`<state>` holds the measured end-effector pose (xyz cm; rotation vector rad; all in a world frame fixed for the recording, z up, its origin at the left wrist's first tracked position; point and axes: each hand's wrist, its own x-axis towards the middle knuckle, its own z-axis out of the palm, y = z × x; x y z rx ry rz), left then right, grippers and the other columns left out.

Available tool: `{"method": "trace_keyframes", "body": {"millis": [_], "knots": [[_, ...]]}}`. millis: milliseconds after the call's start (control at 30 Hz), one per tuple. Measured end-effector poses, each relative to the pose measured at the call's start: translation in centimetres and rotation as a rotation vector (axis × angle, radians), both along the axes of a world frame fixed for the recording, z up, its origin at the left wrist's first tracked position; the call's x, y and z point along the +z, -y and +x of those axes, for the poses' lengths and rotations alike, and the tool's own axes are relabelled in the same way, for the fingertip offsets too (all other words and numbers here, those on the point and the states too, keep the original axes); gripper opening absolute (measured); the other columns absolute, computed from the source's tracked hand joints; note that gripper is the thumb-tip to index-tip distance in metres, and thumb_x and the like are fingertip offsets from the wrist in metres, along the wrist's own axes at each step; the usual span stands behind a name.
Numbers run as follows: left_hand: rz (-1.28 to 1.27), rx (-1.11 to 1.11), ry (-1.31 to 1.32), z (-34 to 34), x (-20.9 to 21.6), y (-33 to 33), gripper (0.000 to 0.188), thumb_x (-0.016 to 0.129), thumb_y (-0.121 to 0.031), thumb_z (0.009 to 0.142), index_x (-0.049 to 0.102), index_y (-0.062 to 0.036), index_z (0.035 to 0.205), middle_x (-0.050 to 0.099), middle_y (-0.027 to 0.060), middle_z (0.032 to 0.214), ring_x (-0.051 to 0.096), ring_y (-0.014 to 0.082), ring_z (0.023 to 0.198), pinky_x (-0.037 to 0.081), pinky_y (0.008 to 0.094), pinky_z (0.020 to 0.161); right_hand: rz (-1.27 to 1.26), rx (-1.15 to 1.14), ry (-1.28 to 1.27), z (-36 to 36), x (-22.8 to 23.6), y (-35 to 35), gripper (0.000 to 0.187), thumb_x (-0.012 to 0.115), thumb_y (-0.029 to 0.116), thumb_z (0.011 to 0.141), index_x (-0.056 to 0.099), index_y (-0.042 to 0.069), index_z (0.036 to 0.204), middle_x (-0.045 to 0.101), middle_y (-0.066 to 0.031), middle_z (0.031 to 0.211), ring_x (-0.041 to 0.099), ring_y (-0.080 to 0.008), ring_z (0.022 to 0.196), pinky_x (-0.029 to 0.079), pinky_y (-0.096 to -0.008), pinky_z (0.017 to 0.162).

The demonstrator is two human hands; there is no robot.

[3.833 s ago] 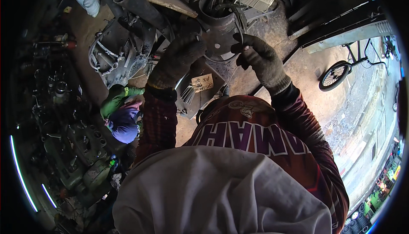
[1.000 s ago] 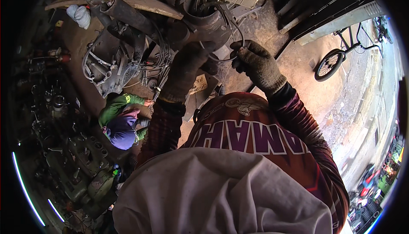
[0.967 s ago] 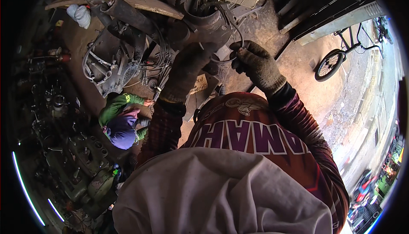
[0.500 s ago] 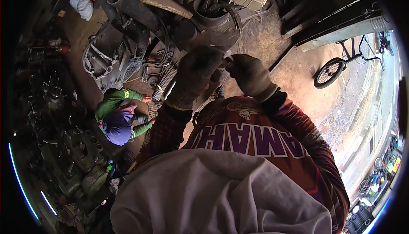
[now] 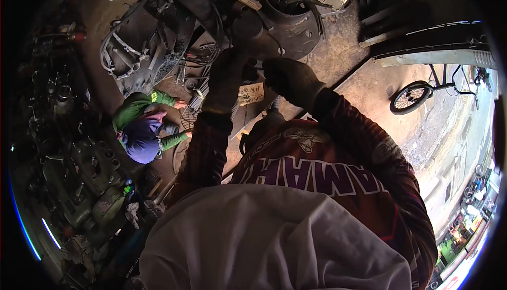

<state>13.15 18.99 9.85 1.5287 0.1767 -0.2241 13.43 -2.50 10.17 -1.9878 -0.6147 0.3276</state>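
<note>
Looked mid-fiddle with a thin curved rod just beyond the right hand, left hand close beside, both curled but too dark to tell what they gripped, so steadying it seemed next.

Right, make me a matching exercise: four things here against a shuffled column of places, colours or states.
Column one:
1. left hand and right hand
2. bicycle
3. co-worker's sleeve
4. metal drum

Column two:
A. at the picture's top, beyond the hands
B. green
C. gloved
D. on the picture's right side

Pairs: 1-C, 2-D, 3-B, 4-A
</note>
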Motion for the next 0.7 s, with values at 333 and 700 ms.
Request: {"method": "trace_keyframes", "body": {"millis": [333, 700], "knots": [[0.171, 0.063, 0.094, 5.2, -1.8, -2.1, 0.025, 0.063, -0.024, 0.094, 0.067, -0.0012, 0.105, 0.067, 0.0079, 0.088, 0.063, 0.0129, 0.070, 0.051, 0.0291, 0.063, -0.019, -0.079, -0.285, 2.4, -2.6, -2.2, 0.023, 0.062, 0.017, 0.093, 0.066, 0.009, 0.114, 0.072, -0.0127, 0.098, 0.071, -0.0257, 0.089, 0.057, -0.0374, 0.077], [0.153, -0.092, -0.075, 7.5, 0.6, -3.1, 0.023, 0.061, -0.021, 0.090, 0.067, -0.0003, 0.095, 0.066, 0.0066, 0.078, 0.064, 0.0138, 0.064, 0.052, 0.0290, 0.060, -0.230, -0.034, -0.398, 6.0, -1.1, -3.6, 0.025, 0.066, 0.008, 0.091, 0.063, 0.002, 0.114, 0.070, -0.0159, 0.094, 0.072, -0.0188, 0.082, 0.058, -0.0332, 0.069]]}}
